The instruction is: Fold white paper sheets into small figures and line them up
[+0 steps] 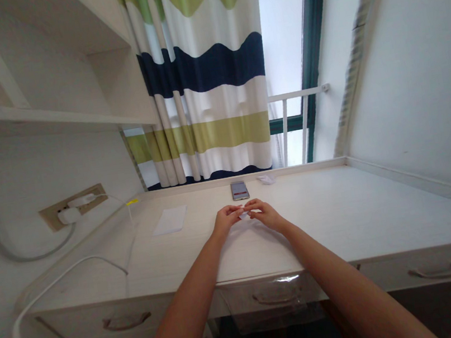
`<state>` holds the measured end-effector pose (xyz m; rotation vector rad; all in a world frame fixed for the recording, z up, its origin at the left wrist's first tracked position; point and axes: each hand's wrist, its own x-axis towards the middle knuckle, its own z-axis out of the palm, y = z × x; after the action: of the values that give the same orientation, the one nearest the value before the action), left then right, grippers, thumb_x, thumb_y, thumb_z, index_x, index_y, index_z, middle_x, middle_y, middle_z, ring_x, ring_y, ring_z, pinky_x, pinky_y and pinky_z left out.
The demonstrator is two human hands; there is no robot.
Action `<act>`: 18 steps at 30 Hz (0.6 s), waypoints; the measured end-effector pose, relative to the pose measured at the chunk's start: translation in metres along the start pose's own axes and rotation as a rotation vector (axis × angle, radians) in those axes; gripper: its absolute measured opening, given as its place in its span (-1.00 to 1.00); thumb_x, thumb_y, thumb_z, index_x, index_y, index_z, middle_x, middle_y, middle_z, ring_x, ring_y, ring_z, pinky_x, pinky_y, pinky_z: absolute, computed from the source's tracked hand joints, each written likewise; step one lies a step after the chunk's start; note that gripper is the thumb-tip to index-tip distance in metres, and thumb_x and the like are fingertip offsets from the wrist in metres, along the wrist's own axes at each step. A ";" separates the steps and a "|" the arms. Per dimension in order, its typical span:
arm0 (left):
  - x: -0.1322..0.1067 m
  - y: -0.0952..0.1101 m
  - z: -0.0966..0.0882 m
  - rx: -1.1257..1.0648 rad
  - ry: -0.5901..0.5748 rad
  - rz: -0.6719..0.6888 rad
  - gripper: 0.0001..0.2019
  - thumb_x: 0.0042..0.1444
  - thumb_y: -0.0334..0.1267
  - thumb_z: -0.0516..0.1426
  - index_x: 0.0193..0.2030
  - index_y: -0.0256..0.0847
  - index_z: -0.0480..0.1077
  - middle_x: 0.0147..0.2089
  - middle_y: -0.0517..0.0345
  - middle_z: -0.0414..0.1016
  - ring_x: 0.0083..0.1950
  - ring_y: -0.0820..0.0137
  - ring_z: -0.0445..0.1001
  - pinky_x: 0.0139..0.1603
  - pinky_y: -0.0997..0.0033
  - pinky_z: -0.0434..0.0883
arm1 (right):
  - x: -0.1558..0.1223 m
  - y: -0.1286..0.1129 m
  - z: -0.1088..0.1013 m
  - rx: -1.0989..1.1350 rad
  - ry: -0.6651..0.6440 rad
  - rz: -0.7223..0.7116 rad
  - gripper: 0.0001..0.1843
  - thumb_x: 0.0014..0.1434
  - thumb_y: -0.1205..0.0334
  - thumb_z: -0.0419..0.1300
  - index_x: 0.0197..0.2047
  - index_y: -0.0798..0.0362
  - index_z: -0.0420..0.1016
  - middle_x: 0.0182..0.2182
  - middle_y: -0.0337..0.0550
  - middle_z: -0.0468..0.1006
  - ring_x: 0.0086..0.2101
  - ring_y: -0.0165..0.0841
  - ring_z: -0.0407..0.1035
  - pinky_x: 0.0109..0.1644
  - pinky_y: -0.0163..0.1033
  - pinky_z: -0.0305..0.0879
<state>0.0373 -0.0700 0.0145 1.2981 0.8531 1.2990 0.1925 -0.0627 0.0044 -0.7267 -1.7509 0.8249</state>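
Pale wood-grain desk (334, 215) below a wavy-striped curtain (202, 71) in green, white and navy; white charger (69, 215) plugged into a tan wall socket (99, 192) at left. On the smooth laminate, a flat paper sheet (169, 220), a smartphone (239, 190) and a crumpled tissue (266, 179). Left hand (227, 219) and right hand (264, 214) curled, fingertips nearly meeting, pinching a small white scrap (243, 215) between them, just above the desktop.

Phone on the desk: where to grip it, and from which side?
Pinch the phone by its two long edges, coming from the near side with the right hand. It lies flat on the desk, long edges running away from the person, so those thin sides are probably the easiest hold for the fingers.
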 end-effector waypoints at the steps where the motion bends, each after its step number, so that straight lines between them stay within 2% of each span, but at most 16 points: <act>1: 0.000 0.000 0.000 0.034 0.010 0.024 -0.72 -0.31 -0.27 0.24 -0.40 -0.35 0.36 -0.27 0.02 0.45 -0.32 0.43 0.41 -0.23 0.37 0.34 | 0.000 0.000 0.000 0.001 0.005 0.001 -0.79 -0.11 0.19 0.16 -0.34 0.00 0.50 -0.27 -0.14 0.30 -0.29 -0.38 0.27 -0.33 -0.26 0.33; 5: 0.002 -0.002 0.000 0.102 0.053 0.106 -0.65 -0.37 -0.38 0.26 -0.34 -0.31 0.31 -0.24 0.07 0.42 -0.34 0.47 0.41 -0.24 0.39 0.34 | -0.001 -0.004 0.002 0.071 0.003 0.056 -0.75 -0.13 0.19 0.18 -0.29 0.02 0.46 -0.29 -0.15 0.34 -0.34 -0.40 0.29 -0.36 -0.27 0.33; 8: 0.003 -0.002 0.000 0.110 0.038 0.131 -0.63 -0.38 -0.42 0.26 -0.34 -0.30 0.29 -0.24 0.10 0.41 -0.35 0.49 0.41 -0.23 0.40 0.34 | 0.000 -0.007 0.003 0.162 0.026 0.158 -0.66 -0.16 0.17 0.21 -0.24 0.04 0.40 -0.42 -0.21 0.39 -0.47 -0.45 0.31 -0.41 -0.27 0.31; 12: 0.002 -0.002 0.001 0.134 0.019 0.139 -0.64 -0.39 -0.45 0.26 -0.35 -0.31 0.31 -0.28 0.10 0.42 -0.36 0.50 0.40 -0.26 0.44 0.35 | 0.001 -0.008 0.001 0.203 0.044 0.232 -0.70 -0.21 0.15 0.24 -0.36 0.10 0.40 -0.54 -0.24 0.42 -0.52 -0.45 0.32 -0.40 -0.26 0.28; 18: -0.001 -0.001 0.004 0.142 -0.065 -0.068 -0.76 -0.31 -0.28 0.25 -0.47 -0.36 0.35 -0.52 0.13 0.42 -0.51 0.48 0.40 -0.41 0.44 0.36 | 0.000 -0.014 0.001 0.211 0.083 0.232 -0.70 -0.25 0.13 0.26 -0.40 0.10 0.41 -0.50 -0.22 0.46 -0.49 -0.44 0.32 -0.41 -0.28 0.25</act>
<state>0.0411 -0.0717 0.0137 1.4028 0.9495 1.1536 0.1906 -0.0712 0.0160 -0.8191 -1.4968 1.1029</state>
